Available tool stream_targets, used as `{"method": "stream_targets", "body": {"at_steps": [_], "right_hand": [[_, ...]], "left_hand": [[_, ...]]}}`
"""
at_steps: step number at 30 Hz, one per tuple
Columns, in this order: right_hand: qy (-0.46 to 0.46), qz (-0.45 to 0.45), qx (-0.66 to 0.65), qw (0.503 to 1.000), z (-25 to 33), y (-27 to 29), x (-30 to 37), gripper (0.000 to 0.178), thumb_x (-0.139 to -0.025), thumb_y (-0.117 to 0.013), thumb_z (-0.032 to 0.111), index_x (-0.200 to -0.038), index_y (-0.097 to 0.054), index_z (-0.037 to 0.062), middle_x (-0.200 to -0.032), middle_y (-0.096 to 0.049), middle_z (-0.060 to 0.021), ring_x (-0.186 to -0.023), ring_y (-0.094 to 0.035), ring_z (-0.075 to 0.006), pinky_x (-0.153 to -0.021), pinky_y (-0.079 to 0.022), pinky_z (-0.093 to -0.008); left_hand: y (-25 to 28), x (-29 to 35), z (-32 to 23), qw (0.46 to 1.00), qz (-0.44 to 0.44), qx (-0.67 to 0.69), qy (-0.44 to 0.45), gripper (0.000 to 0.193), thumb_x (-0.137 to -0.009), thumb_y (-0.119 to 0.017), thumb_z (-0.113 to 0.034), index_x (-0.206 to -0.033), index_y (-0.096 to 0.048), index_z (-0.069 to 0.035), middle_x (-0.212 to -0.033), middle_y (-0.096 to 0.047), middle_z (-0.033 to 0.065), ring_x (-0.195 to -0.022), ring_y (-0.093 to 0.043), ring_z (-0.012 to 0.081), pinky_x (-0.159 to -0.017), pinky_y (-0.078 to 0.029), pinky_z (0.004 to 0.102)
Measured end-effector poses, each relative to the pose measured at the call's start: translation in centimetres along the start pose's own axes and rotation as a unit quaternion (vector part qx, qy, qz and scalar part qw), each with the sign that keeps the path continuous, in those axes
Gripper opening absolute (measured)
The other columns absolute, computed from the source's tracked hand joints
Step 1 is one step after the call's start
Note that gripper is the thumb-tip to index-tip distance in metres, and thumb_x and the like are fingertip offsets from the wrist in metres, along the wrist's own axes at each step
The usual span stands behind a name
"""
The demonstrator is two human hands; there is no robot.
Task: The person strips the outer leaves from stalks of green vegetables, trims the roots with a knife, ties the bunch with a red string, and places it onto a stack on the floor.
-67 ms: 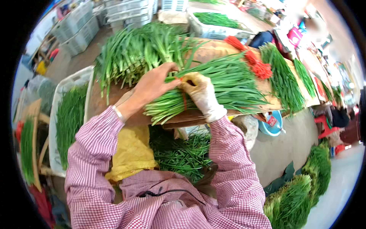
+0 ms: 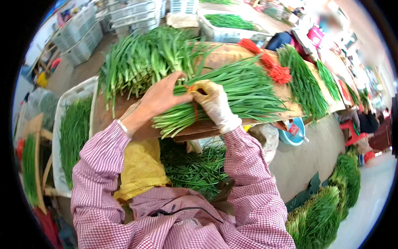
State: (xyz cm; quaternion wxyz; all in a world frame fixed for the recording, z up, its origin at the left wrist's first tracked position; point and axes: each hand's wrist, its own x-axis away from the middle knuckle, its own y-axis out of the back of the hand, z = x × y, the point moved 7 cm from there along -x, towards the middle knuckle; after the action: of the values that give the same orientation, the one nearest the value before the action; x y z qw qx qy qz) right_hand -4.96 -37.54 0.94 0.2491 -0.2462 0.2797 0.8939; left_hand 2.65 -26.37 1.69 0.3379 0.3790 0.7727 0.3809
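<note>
On the table (image 2: 227,54), the bunch (image 2: 248,91) lies long, green, paler at its stems (image 2: 169,123), a red tie (image 2: 196,110) around it. Right hand (image 2: 210,99) pinches this tie; whether left hand (image 2: 159,97) grasps, I cannot tell.

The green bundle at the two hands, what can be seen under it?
The green bundle rests on the brown tabletop, which shows just behind it. Directly beneath, leaves and stalks cover the surface; anything else there cannot be seen.
</note>
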Motion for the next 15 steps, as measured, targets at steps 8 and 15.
{"method": "stream_targets", "body": {"at_steps": [8,15], "right_hand": [[0.003,0.032,0.020,0.999,1.1,-0.1,0.3,0.013,-0.070,-0.063,0.014,-0.078,-0.061,0.0028,-0.073,-0.059,-0.0140,-0.067,-0.057,-0.0302,-0.061,-0.045,-0.0341],[-0.047,0.077,0.011,0.996,0.8,-0.3,1.1,0.013,-0.075,-0.060,0.013,-0.082,-0.058,0.0032,-0.071,-0.058,-0.0118,-0.063,-0.056,-0.0271,-0.058,-0.045,-0.0330]], "left_hand": [[-3.8,-0.4,-1.9,0.984,0.038,-0.174,-0.015,0.103,-0.052,-0.072,-0.054,-0.127,-0.030,0.002,-0.129,-0.036,0.0192,-0.121,-0.033,0.0286,-0.103,-0.023,0.0367],[-4.6,-1.3,0.4,0.996,0.076,-0.032,-0.021,0.096,-0.052,-0.076,-0.043,-0.124,-0.034,0.003,-0.117,-0.047,0.0210,-0.109,-0.044,0.0331,-0.093,-0.035,0.0368]]}}
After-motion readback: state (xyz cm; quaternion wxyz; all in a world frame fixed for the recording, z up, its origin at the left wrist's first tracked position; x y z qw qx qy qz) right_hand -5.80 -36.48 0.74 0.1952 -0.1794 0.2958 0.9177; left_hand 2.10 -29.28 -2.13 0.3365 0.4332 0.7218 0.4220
